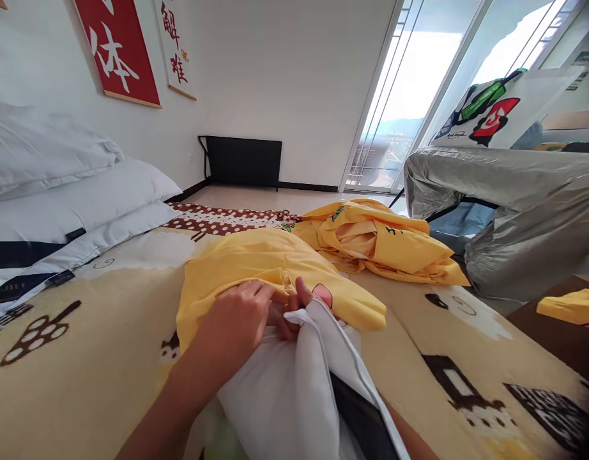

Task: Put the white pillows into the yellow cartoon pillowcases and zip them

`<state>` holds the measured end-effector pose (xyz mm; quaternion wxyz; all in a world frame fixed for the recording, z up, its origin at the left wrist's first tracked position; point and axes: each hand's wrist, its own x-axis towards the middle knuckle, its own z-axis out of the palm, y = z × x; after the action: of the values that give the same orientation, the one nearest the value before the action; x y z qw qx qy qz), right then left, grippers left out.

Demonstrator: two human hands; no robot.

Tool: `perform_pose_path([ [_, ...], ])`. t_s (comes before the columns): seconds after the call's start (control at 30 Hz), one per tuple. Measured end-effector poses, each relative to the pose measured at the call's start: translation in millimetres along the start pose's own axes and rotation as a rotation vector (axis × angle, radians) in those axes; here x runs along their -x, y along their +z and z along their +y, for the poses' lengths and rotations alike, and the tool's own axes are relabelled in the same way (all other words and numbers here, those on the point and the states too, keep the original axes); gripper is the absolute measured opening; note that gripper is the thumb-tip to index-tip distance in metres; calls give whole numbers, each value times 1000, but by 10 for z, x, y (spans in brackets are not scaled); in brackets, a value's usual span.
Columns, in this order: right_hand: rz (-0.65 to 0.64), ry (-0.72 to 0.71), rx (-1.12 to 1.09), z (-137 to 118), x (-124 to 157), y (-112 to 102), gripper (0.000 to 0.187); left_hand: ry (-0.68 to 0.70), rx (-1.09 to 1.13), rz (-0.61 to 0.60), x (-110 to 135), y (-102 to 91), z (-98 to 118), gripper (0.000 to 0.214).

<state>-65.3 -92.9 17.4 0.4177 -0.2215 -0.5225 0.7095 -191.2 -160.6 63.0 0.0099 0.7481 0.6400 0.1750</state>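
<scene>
A yellow pillowcase (256, 262) lies on the bed in front of me, with a white pillow (285, 390) partly inside its open end. My left hand (239, 319) is closed on the yellow edge at the opening, beside the zipper. My right hand (294, 310) is mostly hidden behind the white pillow's corner. Only a few of its fingers show, curled and pinching the yellow fabric at the opening. Both hands touch each other there.
A second crumpled yellow cover (381, 239) lies farther away on the patterned bedspread (84, 358). White pillows (59, 185) are stacked at the left by the wall. A silver-covered object (515, 204) stands right of the bed, with a yellow piece (570, 305) below it.
</scene>
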Motion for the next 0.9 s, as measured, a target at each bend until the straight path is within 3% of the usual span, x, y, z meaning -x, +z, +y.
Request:
perform_pose_path([
  [0.13,-68,121,-57,202,60,72,54,63,-43,75,-144,63,-286,35],
  [0.3,-85,176,-97,370,-2,-17,31,115,-73,133,-273,225,-513,40],
  [0.47,-120,188,-132,488,-130,-105,36,203,-107,134,-271,285,-496,47],
  [0.67,-138,175,-79,480,-54,-72,32,172,-235,111,-371,377,-415,41],
  [0.8,-157,155,-19,472,-2,0,29,170,-200,136,-346,305,-406,42],
  [0.9,-142,90,56,483,27,52,28,216,-159,251,-254,196,-370,50],
])
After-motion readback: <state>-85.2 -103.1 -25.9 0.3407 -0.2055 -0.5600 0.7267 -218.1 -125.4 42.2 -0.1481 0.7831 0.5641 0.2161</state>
